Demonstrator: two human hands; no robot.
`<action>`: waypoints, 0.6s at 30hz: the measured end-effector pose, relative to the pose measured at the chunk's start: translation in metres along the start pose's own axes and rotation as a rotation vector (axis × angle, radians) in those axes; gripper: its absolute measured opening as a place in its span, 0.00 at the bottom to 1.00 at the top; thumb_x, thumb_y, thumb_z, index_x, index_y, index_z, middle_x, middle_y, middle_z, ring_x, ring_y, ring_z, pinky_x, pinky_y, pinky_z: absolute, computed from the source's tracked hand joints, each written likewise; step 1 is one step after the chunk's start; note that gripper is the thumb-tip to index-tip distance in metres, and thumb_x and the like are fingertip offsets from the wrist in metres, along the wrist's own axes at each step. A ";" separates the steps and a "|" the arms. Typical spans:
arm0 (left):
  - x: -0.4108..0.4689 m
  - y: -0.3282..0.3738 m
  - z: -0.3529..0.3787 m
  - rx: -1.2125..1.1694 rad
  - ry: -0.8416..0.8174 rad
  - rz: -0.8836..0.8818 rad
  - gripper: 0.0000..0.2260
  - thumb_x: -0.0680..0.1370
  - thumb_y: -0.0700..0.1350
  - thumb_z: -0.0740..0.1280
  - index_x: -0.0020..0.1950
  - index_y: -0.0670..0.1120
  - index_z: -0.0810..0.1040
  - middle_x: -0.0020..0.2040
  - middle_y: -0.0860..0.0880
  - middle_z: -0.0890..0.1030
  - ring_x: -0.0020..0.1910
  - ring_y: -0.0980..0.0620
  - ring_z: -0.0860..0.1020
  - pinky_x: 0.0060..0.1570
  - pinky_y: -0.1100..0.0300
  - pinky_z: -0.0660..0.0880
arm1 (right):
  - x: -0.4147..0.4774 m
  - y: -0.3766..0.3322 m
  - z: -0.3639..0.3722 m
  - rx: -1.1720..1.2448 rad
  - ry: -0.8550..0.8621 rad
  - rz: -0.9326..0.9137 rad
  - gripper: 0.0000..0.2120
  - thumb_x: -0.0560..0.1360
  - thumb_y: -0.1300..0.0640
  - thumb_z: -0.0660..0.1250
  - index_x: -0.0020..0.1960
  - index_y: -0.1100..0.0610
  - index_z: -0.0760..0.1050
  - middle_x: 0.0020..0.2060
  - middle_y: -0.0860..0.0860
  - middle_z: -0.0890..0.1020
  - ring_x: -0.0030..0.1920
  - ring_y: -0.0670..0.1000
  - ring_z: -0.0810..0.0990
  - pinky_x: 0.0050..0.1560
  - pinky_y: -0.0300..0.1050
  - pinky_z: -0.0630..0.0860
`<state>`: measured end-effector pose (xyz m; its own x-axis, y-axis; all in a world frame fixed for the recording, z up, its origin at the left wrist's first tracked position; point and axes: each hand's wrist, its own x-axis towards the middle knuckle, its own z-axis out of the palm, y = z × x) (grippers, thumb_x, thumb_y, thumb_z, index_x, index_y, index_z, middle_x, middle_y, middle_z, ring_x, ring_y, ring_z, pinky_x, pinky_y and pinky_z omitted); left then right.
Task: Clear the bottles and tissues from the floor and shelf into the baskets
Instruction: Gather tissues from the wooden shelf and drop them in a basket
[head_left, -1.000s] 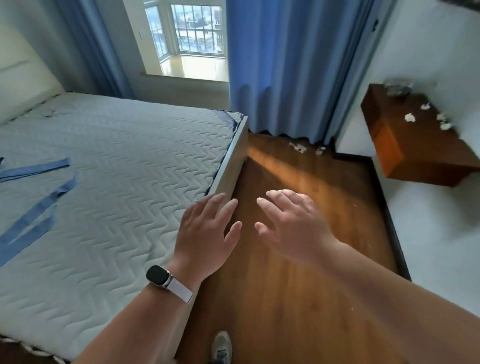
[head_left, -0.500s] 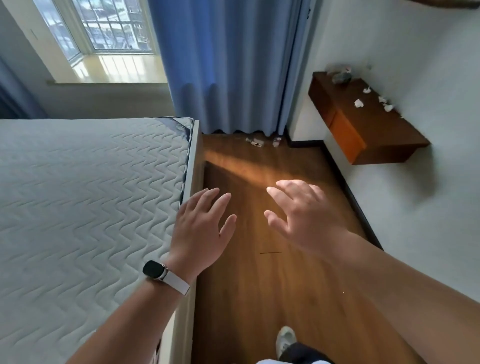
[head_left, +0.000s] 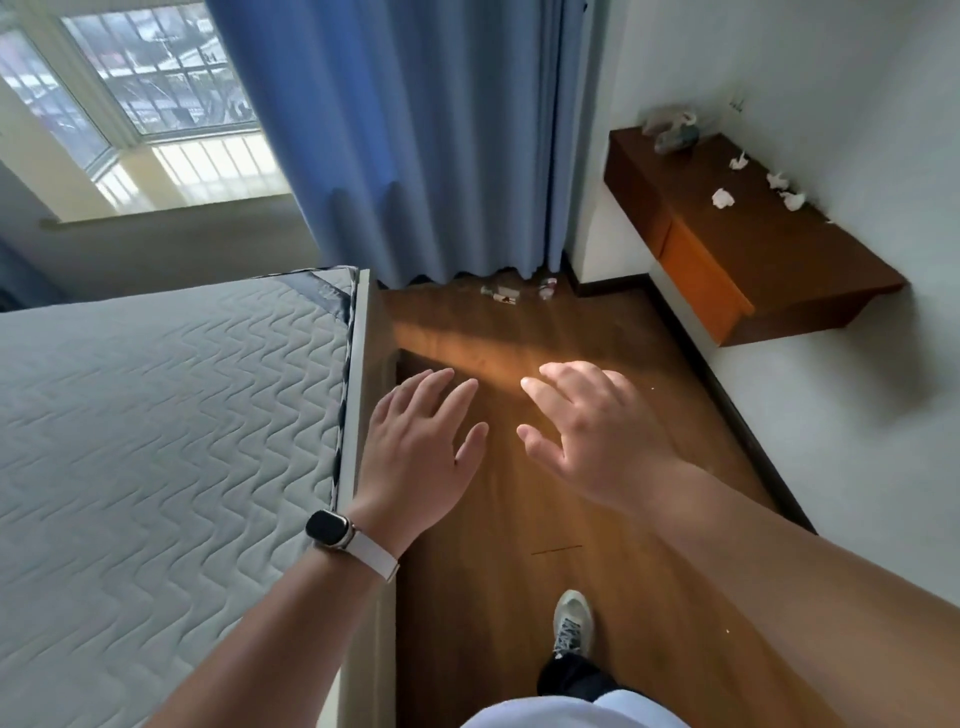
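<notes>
- The left hand (head_left: 415, 441) and the right hand (head_left: 587, 436) hover palm-down at the centre of the frame, above the floor (head_left: 519, 545). The left fingers are straight and slightly fanned. The right fingers are spread and gently bent. Neither hand holds anything.
- A dark, rounded-square watch (head_left: 330, 527) on a pale strap sits on the left wrist.
- At upper centre, at the foot of the curtain (head_left: 415, 130), a clear labelled bottle (head_left: 500, 295) lies on its side on the floor. A second bottle (head_left: 547, 287) lies just beside it, nearer the wall corner. Both are too small for more detail.
- At upper right, the shelf (head_left: 753, 260) is a wall-mounted slab of dark brown wood with an orange drawer front.
- Four crumpled white tissues (head_left: 723, 198) lie scattered across its top, apart from one another.
- At the shelf's far end sits a crushed clear plastic heap (head_left: 672, 132), blurred and possibly a squashed bottle.
- The mattress (head_left: 156, 441) fills the left side, grey and quilted in zigzag stitching, edged by a pale board.
- The floor is smooth, warm-brown wood crossed by a band of sunlight.
- The curtain is blue and hangs in soft vertical folds. A barred window (head_left: 156, 78) is at upper left.
- A pale laced shoe (head_left: 571, 623) stands at bottom centre.
</notes>
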<state>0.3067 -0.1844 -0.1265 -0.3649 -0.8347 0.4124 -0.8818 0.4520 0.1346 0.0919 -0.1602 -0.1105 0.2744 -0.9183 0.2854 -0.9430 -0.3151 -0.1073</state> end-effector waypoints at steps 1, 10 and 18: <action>0.017 0.002 0.006 -0.005 -0.002 0.010 0.20 0.79 0.56 0.61 0.68 0.49 0.75 0.67 0.48 0.76 0.68 0.46 0.70 0.66 0.49 0.67 | 0.012 0.014 0.002 0.002 -0.004 -0.002 0.24 0.78 0.41 0.56 0.66 0.55 0.74 0.61 0.55 0.77 0.62 0.56 0.73 0.61 0.56 0.70; 0.180 0.032 0.061 -0.019 -0.028 0.103 0.19 0.79 0.56 0.61 0.67 0.50 0.75 0.67 0.47 0.76 0.68 0.46 0.71 0.66 0.48 0.67 | 0.107 0.145 -0.002 -0.008 -0.025 0.067 0.25 0.79 0.41 0.55 0.67 0.56 0.73 0.63 0.56 0.76 0.64 0.56 0.72 0.63 0.55 0.69; 0.295 0.029 0.112 -0.069 -0.076 0.209 0.19 0.79 0.55 0.65 0.68 0.49 0.76 0.67 0.48 0.76 0.69 0.45 0.71 0.67 0.45 0.67 | 0.170 0.218 0.010 -0.033 0.006 0.200 0.24 0.80 0.40 0.56 0.67 0.55 0.73 0.62 0.55 0.77 0.63 0.56 0.72 0.62 0.54 0.71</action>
<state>0.1401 -0.4527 -0.1018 -0.5612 -0.7410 0.3688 -0.7633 0.6356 0.1156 -0.0656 -0.3877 -0.0949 0.0799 -0.9603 0.2674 -0.9843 -0.1183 -0.1308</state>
